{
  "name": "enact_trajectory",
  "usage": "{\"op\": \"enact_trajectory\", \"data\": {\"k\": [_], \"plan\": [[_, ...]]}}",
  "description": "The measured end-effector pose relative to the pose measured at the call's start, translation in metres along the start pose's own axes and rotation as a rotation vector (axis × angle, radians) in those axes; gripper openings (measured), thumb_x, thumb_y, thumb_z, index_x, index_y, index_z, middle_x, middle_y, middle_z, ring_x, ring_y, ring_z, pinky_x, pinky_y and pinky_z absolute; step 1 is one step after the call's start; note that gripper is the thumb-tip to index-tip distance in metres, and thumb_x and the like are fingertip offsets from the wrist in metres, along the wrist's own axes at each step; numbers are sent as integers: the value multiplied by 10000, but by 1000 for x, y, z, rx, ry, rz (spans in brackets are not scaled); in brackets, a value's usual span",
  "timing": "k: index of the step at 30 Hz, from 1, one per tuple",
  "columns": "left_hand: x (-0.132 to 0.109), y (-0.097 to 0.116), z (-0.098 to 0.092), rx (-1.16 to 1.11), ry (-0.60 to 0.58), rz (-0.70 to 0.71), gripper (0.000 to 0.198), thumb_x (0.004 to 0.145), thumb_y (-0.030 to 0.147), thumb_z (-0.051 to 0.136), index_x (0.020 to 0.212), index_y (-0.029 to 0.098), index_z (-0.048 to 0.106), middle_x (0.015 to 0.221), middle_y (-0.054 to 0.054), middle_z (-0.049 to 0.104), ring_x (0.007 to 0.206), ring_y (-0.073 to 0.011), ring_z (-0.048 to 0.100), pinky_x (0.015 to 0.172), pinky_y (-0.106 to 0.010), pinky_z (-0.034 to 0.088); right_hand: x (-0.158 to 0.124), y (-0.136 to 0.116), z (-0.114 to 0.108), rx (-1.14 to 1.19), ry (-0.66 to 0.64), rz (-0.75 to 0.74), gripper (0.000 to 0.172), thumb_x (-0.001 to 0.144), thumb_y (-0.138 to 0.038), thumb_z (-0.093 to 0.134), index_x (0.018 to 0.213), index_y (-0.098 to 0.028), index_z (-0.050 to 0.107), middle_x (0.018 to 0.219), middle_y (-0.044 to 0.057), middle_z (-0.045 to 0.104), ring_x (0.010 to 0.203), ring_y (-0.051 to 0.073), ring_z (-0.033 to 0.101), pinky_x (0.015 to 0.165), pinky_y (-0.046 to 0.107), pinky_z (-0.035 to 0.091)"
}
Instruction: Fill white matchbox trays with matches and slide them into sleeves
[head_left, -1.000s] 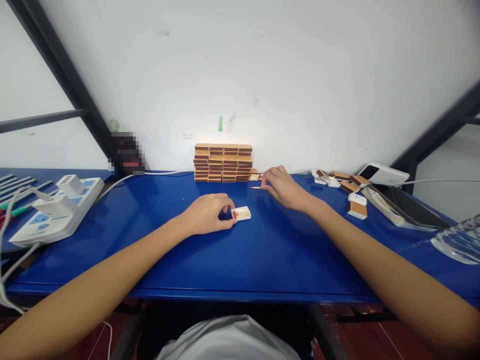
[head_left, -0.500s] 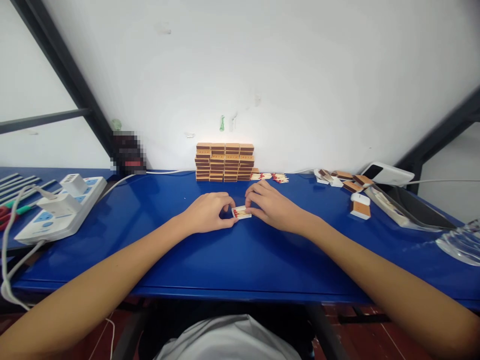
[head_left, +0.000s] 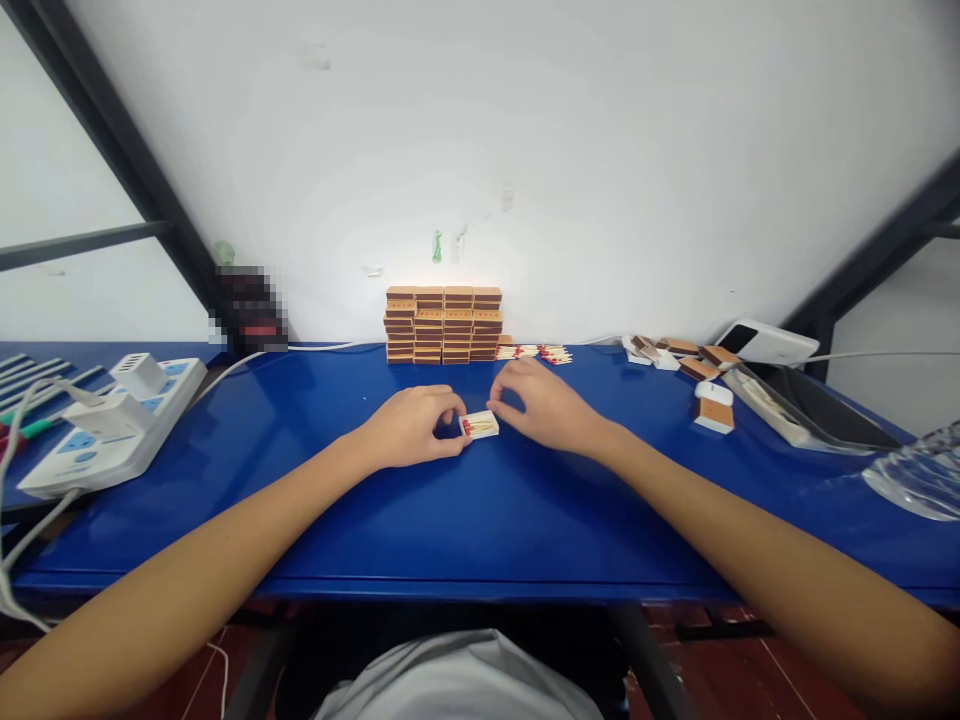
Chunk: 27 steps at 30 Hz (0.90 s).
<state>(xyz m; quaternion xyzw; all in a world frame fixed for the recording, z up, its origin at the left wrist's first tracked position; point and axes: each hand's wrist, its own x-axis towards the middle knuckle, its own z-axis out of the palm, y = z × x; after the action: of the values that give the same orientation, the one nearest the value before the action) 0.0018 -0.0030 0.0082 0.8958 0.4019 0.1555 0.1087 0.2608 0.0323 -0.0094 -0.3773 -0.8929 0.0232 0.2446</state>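
A small white matchbox tray [head_left: 487,430] lies on the blue table, with several red-tipped matches [head_left: 477,426] inside, their heads toward the left end. My left hand [head_left: 418,425] grips that left end between thumb and fingers. By the tray's far right corner, my right hand [head_left: 544,405] has its thumb and index fingertips brought together in a pinch; whatever is between them is too small to make out. Behind the hands stands a stack of matchboxes [head_left: 444,325], brown-sided and several layers high. Loose matches [head_left: 555,355] lie in small piles right of the stack.
A white power strip [head_left: 161,400] with plugs and cables lies at left, near scissors and rods. At right are scattered matchbox parts [head_left: 699,369], a matchbox with a white case on it [head_left: 714,412], a white device [head_left: 765,343], a dark pouch and clear plastic.
My right fingertips have drawn back from over the matches to the tray's far right corner, uncovering its right end. The left hand keeps its hold. The view has shifted slightly.
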Motion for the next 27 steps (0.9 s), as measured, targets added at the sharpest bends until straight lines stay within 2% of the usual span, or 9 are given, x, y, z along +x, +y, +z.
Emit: {"op": "enact_trajectory", "data": {"k": [3, 6, 8, 10, 13, 27], "plan": [[0, 0, 0, 5, -14, 3, 244, 928, 412, 743, 1050, 201, 759, 937, -30, 695, 781, -181, 637, 670, -307, 446, 0, 45, -15, -98, 54, 130, 192, 1030, -277, 588, 946, -206, 744, 991, 117, 776, 984, 294, 657, 913, 426, 500], [0, -1, 0, 4, -23, 8, 259, 932, 426, 738, 1058, 201, 762, 936, -32, 698, 783, -183, 645, 659, -305, 442, -8, 104, -30, -234, 7, 264, 201, 990, -221, 590, 950, -192, 785, 990, 133, 801, 1000, 315, 665, 902, 425, 497], [0, -1, 0, 4, -23, 8, 258, 932, 430, 739, 1052, 202, 761, 930, -31, 698, 781, -182, 649, 652, -304, 438, -15, 136, -36, -252, -44, 282, 188, 968, -239, 629, 986, -190, 809, 1017, 129, 811, 1028, 324, 671, 924, 432, 504], [0, -1, 0, 1, -21, 7, 260, 932, 432, 743, 1051, 202, 758, 929, -30, 700, 783, -183, 652, 653, -305, 439, -20, 155, -36, -244, -65, 265, 195, 962, -258, 642, 1011, -199, 822, 1021, 117, 814, 1019, 318, 676, 939, 437, 510], [0, 0, 0, -5, -22, 11, 267, 936, 436, 744, 1065, 202, 754, 940, -32, 704, 793, -185, 652, 665, -310, 445, -21, 165, -30, -245, -60, 227, 207, 970, -275, 635, 1021, -202, 822, 1016, 116, 808, 1025, 314, 669, 941, 437, 510], [-1, 0, 0, -5, -16, 22, 260, 937, 426, 742, 1071, 203, 753, 943, -33, 707, 785, -185, 655, 666, -315, 454, -20, 166, -24, -273, -50, 232, 186, 989, -259, 598, 995, -189, 770, 1010, 142, 784, 1029, 330, 648, 942, 461, 497]]}}
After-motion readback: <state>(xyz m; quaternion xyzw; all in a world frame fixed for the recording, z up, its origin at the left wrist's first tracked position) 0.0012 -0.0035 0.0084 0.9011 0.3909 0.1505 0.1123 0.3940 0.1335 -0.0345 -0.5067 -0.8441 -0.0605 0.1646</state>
